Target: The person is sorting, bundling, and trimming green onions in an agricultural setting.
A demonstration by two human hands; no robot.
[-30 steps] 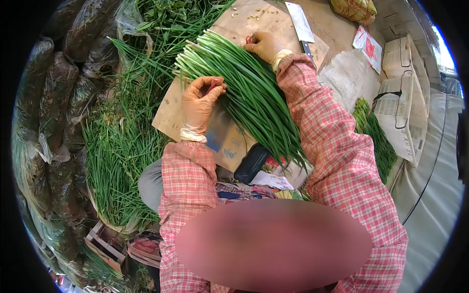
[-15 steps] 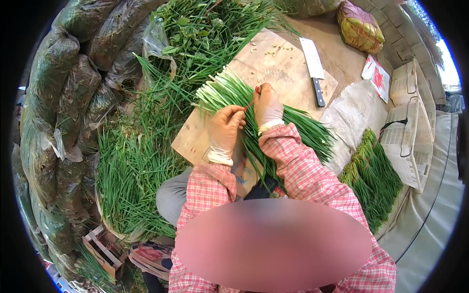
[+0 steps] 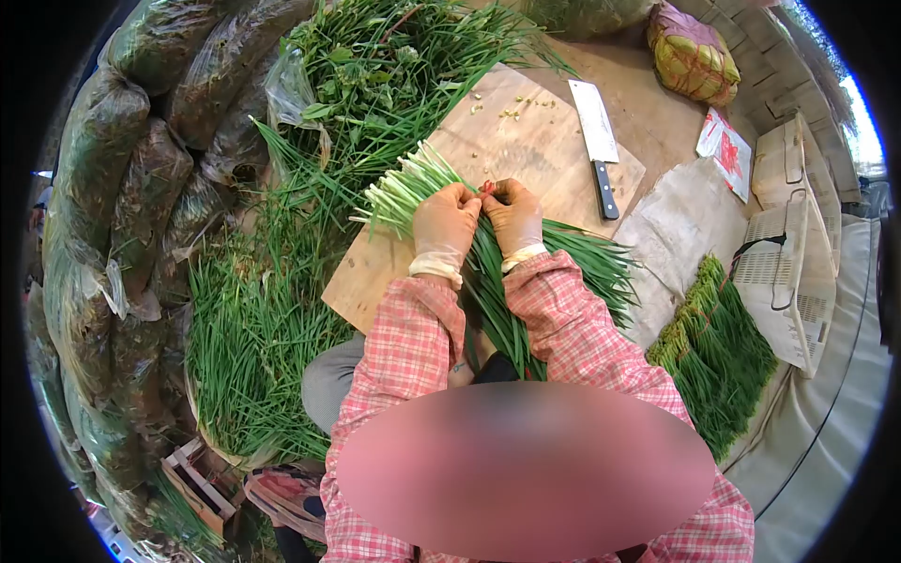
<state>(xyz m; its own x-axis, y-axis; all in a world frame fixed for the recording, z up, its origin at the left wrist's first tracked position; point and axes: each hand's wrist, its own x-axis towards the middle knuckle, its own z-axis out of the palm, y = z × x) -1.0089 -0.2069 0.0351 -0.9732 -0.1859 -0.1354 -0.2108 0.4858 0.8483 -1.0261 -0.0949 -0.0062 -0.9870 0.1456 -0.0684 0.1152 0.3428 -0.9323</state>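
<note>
A thick bundle of garlic chives (image 3: 587, 267) lies across a wooden board (image 3: 549, 150), pale stem ends to the left and green leaves trailing right and toward me. A thin red tie (image 3: 487, 188) shows on top of the bundle, between my fingertips. My left hand (image 3: 445, 223), in a thin glove, pinches at the tie from the left side. Close against it, my right hand (image 3: 514, 216), also gloved, has thumb and fingers closed on the tie. How far the tie runs around the bundle is hidden by the hands and leaves.
A cleaver (image 3: 596, 141) lies on the board's right side, near small pale scraps. Loose chives (image 3: 253, 357) are heaped at left beside stacked filled plastic bags (image 3: 94, 235). At right are tied chives (image 3: 718, 357), a white crate (image 3: 779, 281) and a red-printed packet (image 3: 725, 152).
My left hand has moved up and right, meeting the right hand over the bundle. The red strand stretched between them is now gathered at the fingertips. The view has shifted slightly.
</note>
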